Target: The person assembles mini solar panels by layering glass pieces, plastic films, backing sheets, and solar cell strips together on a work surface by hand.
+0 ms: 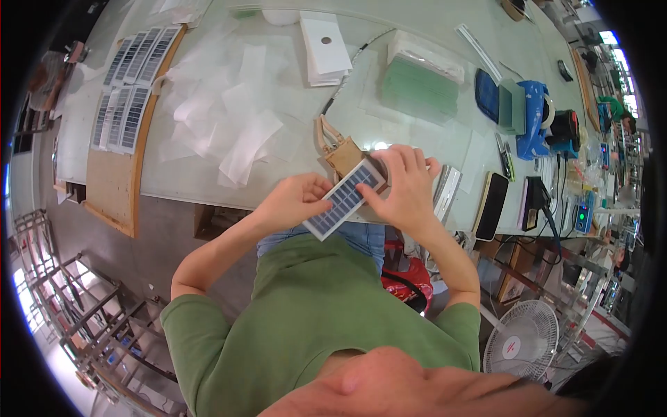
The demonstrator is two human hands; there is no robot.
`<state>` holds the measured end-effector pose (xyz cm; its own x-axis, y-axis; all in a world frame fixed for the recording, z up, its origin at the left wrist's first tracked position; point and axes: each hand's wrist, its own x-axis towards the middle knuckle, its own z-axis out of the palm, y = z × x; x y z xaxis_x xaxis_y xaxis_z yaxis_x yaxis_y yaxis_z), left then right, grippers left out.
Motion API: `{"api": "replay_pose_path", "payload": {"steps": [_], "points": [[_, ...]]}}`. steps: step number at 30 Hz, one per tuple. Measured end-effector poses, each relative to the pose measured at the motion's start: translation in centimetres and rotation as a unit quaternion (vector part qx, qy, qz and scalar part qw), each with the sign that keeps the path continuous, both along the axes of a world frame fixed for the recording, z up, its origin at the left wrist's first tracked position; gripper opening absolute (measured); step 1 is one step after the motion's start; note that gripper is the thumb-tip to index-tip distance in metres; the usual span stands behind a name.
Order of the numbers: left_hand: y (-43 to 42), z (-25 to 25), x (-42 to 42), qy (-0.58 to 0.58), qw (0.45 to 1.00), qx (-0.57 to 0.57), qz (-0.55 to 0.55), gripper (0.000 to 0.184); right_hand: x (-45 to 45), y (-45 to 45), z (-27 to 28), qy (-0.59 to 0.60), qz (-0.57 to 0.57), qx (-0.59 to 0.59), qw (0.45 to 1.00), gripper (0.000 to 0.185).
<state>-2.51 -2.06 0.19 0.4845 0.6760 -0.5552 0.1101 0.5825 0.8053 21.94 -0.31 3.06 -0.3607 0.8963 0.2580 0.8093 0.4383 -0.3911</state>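
A small solar panel with a white border and dark blue cells is held tilted at the table's front edge. My left hand pinches its lower left side, thumb on the face. My right hand grips the upper right end, its thumb also on the face and the other fingers raised beyond the edge. Just behind the panel is a brown block-like fixture with a cable running from it; the panel hides part of it. What lies under the panel is hidden.
Thin translucent sheets spread left of centre. Several finished-looking panels lie on a wooden board at far left. White cards, green sheets, a tape dispenser and a phone are on the table. A fan stands below right.
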Motion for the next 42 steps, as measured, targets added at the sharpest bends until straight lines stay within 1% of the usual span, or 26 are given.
{"api": "replay_pose_path", "payload": {"steps": [4,6,7,9,10,11,12,13,14,15,18,19,21,22,23,25,27,29,30,32,33,34,37,39,40,42], "points": [[-1.6,0.9,-3.4,-0.073,0.994,-0.071,0.025,0.031,-0.7,1.2,0.8,0.052,0.034,-0.015,0.998,0.053],[-2.2,1.8,-7.8,-0.108,0.988,-0.040,0.106,0.030,0.3,3.0,0.7,0.050,0.005,0.034,0.998,0.045],[-2.1,2.0,-11.2,-0.037,0.986,0.003,0.163,0.032,1.2,4.1,0.1,0.002,-0.024,0.068,0.997,0.042],[-0.9,2.7,-19.7,0.018,0.948,0.134,0.288,0.033,3.7,6.6,-1.3,-0.076,-0.060,0.118,0.988,0.039],[0.4,3.9,-24.1,0.160,0.912,0.186,0.328,0.031,4.6,7.6,-1.8,-0.094,-0.069,0.129,0.985,0.040],[1.9,5.3,-27.1,0.244,0.840,0.229,0.427,0.030,5.3,8.5,-2.1,-0.117,-0.085,0.140,0.980,0.041],[3.0,5.3,-33.0,0.375,0.797,0.268,0.390,0.030,5.7,9.3,-2.3,-0.111,-0.079,0.146,0.980,0.041],[4.0,4.6,-38.6,0.446,0.738,0.348,0.368,0.032,6.1,9.7,-2.3,-0.114,-0.072,0.139,0.981,0.042],[5.3,1.6,-47.4,0.500,0.712,0.350,0.346,0.034,6.3,10.1,-2.3,-0.118,-0.068,0.132,0.982,0.042],[5.5,3.2,-48.4,0.507,0.720,0.276,0.386,0.037,6.6,10.4,-2.2,-0.117,-0.073,0.136,0.981,0.042],[7.8,2.3,-52.8,0.558,0.692,0.261,0.376,0.037,6.9,11.4,-1.8,-0.106,-0.027,0.105,0.988,0.035],[8.8,1.2,-54.3,0.546,0.708,0.240,0.380,0.042,7.1,11.8,-1.6,-0.107,-0.032,0.108,0.988,0.035],[10.2,-0.1,-55.4,0.575,0.692,0.263,0.349,0.045,7.9,12.1,-1.0,-0.079,-0.011,0.038,0.996,0.025],[11.2,-1.4,-55.4,0.602,0.675,0.285,0.317,0.047,8.3,12.3,-0.9,-0.027,-0.008,0.010,1.000,0.019],[12.4,-5.3,-60.1,0.631,0.649,0.306,0.294,0.050,9.1,12.6,-0.9,0.022,-0.014,-0.017,1.000,0.014],[12.9,-4.3,-57.7,0.796,0.550,0.216,0.129,0.046,10.6,13.1,-0.2,0.148,-0.080,-0.088,0.982,0.010],[12.4,-1.2,-46.7,0.851,0.386,0.213,0.285,0.045,13.1,13.9,-1.0,0.389,-0.104,-0.075,0.912,0.016],[12.2,-0.5,-42.3,0.824,0.376,0.363,0.220,0.042,14.0,13.7,-0.6,0.530,-0.084,-0.053,0.842,0.032],[12.5,-1.5,-40.1,0.748,0.389,0.483,0.237,0.036,13.5,13.2,-0.2,0.526,-0.117,-0.059,0.840,0.042],[10.5,1.6,-27.7,0.588,0.538,0.574,0.188,0.027,9.8,11.0,0.7,0.499,-0.104,-0.101,0.854,0.050],[9.3,2.4,-21.9,0.513,0.588,0.592,0.201,0.019,7.1,9.2,1.3,0.475,-0.093,-0.166,0.859,0.054],[7.8,3.3,-17.1,0.470,0.651,0.568,0.181,0.017,4.8,7.4,1.8,0.449,-0.080,-0.231,0.859,0.058],[6.3,2.0,-9.3,0.419,0.722,0.531,0.147,0.018,1.9,3.8,-0.2,0.354,-0.027,-0.290,0.889,0.060],[6.3,1.8,-6.4,0.446,0.749,0.472,0.129,0.023,0.8,2.4,0.1,0.348,-0.035,-0.309,0.885,0.055],[6.2,1.8,-5.9,0.488,0.724,0.476,0.104,0.027,0.8,2.2,0.0,0.351,-0.038,-0.307,0.884,0.055],[6.0,1.1,-5.3,0.502,0.716,0.474,0.100,0.027,1.1,2.1,-0.6,0.324,-0.032,-0.294,0.899,0.054]]}}
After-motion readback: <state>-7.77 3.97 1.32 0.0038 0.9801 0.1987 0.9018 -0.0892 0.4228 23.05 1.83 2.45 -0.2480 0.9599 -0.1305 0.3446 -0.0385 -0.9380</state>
